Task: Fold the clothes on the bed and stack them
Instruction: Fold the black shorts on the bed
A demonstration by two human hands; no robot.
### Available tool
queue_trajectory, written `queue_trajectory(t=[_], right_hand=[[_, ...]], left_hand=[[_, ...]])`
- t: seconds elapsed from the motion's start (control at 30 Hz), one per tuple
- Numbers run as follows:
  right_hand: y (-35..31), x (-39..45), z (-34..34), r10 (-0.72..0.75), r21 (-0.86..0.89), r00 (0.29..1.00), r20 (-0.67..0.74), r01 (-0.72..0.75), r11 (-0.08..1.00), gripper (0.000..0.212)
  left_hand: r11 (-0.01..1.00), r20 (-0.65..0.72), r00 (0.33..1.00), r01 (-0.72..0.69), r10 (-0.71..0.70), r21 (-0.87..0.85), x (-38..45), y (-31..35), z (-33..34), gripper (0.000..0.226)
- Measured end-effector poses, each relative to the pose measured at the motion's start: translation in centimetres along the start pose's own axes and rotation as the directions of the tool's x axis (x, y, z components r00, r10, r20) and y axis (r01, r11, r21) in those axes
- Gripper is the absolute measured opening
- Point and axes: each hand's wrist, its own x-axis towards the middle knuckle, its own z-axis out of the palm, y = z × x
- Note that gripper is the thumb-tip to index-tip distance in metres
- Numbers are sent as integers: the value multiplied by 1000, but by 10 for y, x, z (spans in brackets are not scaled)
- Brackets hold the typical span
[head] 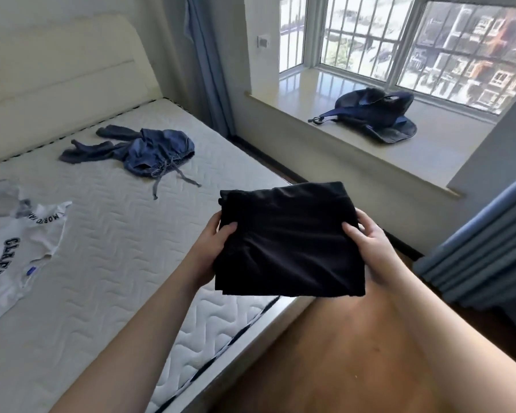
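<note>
— Head view: what have the hands got?
— A folded black garment (289,239), held above the bed (116,234) corner; left hand (212,248) and right hand (367,242) each grip a side, thumbs on top.
— Other clothes?
— Blue trousers (143,150) and a white T-shirt (15,251) lie unfolded on the mattress.

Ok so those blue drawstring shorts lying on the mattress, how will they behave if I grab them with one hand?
The blue shorts lie crumpled with loose folds, so they will probably hang limp and sag rather than keep their shape. They look thin, so likely light. The drawstring trails free across the mattress and may dangle or snag.
</note>
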Motion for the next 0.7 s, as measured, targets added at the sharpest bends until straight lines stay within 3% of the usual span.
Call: queue_trajectory(t=[0.37, 0.53, 0.7], right_hand=[[-9, 49, -77, 3, 14, 997, -83, -1, 1000, 31], [-5, 104, -93, 39, 3, 999, -35, -39, 999, 40], [-2, 164, -100, 86, -83, 996, -13, -87, 993, 46]], left_hand=[[994, 54, 996, 79, -75, -78, 74, -3, 87, 39], [984, 55, 994, 106, -99, -142, 130, -15, 100, 32], [986, 114, 986, 131, -119, -104, 186, -24, 98, 43]])
